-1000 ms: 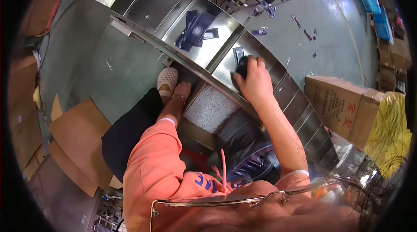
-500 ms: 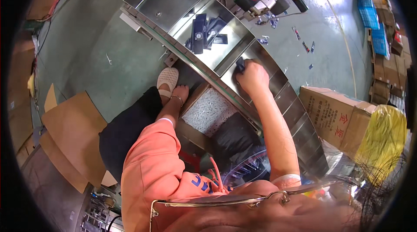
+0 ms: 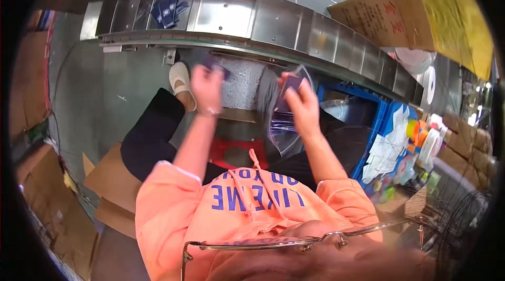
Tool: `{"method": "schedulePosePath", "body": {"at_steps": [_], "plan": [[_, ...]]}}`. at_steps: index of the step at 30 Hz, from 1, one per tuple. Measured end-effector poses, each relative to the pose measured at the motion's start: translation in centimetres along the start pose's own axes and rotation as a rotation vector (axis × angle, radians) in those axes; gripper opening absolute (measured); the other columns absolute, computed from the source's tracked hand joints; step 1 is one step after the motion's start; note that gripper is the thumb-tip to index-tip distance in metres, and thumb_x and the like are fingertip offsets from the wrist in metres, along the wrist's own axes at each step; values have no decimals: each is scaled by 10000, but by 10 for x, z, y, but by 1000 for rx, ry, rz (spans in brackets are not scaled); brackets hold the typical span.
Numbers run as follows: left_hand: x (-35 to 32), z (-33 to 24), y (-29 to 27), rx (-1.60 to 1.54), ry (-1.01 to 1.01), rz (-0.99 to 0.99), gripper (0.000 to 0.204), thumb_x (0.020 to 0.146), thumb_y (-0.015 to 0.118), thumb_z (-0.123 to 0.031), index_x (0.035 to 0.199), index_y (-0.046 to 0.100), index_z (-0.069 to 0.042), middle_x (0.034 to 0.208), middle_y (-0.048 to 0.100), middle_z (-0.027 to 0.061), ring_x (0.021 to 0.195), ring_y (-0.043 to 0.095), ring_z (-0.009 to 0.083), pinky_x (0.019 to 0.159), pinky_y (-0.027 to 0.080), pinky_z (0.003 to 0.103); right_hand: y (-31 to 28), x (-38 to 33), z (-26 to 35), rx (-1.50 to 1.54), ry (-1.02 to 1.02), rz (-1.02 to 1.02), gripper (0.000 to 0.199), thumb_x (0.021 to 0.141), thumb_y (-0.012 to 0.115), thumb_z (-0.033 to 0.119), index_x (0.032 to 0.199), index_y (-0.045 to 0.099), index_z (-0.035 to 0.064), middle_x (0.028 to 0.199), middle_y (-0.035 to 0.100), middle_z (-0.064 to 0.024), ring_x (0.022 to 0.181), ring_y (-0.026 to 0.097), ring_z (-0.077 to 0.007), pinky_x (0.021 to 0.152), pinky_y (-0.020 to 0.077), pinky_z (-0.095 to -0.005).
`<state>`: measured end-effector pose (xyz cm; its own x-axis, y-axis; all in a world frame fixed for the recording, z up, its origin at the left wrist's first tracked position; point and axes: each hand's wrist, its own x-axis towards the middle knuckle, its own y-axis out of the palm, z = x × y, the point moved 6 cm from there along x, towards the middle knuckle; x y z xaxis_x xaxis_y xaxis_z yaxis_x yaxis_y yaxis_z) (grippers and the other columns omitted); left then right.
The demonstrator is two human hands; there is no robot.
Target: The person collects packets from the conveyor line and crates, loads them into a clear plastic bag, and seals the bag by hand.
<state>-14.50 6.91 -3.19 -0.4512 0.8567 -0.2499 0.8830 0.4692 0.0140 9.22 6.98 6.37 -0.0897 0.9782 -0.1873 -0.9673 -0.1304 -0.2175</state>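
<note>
My left hand is closed on a small dark purple packet, both blurred by motion. It hangs above a carton of white strips, in front of the conveyor. Closer to my right side, my right hand grips a dark packet between thumb and fingers; I cannot tell whether it is one packet or a stack. Below that hand a clear plastic bag holds several dark packets. More dark packets lie in a loose pile on the metal conveyor.
A blue crate stands right of my legs, beside white papers and tape rolls. A large carton with yellow plastic is beyond the conveyor. A red stool-like object sits between my legs.
My view has swung rightward. My right hand has come back from the conveyor to the bag, with a packet in it. My left hand has risen from beside the carton and now holds a packet.
</note>
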Motion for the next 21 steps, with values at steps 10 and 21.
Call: {"method": "schedulePosePath", "body": {"at_steps": [10, 21], "plan": [[-148, -94, 91, 620, 738, 346, 451, 672, 670, -15, 1100, 528, -8, 1153, 449, 151, 877, 559, 248, 719, 483, 330, -46, -63, 8, -342, -441, -270, 268, 700, 640, -42, 955, 578, 11, 829, 588, -111, 730, 581, -275, 652, 467, -323], [-133, -38, 75, 711, 567, 255, 370, 673, 528, 11, 1042, 548, -8, 912, 570, 177, 873, 548, 330, 765, 432, 422, -10, -24, -69, -994, -324, -35, 445, 784, 443, 69, 1215, 427, -43, 1230, 444, -204, 1180, 401, -355, 1004, 309, -484]]}}
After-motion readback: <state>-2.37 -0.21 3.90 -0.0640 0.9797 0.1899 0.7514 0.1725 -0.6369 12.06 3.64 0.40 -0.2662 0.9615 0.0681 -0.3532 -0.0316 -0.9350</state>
